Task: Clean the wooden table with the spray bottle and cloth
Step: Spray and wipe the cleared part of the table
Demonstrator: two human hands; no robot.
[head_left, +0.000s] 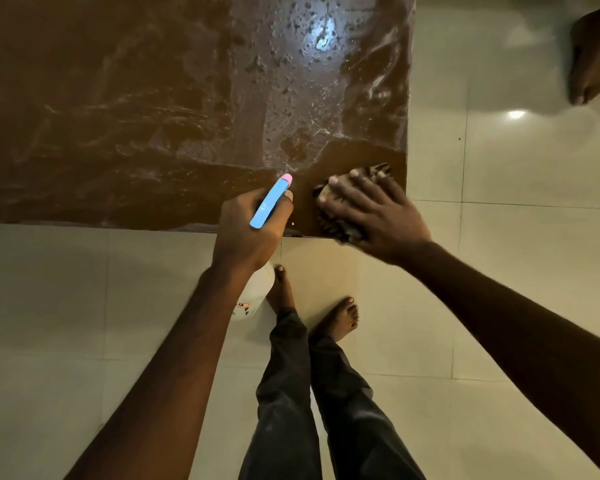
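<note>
The right hand presses flat, fingers spread, on the cloth at the five o'clock corner of the table. At its nine o'clock, the left hand grips the spray bottle, nozzle toward one o'clock over the wet top.

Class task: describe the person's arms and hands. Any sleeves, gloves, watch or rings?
The left forearm and right forearm are bare to the picture's edge, with no sleeve in view. The left hand and right hand wear no gloves; no watch, bracelet or ring shows.

Wood table wet, glossy w/ streaks; spray bottle smooth plastic; floor tiles glossy
</note>
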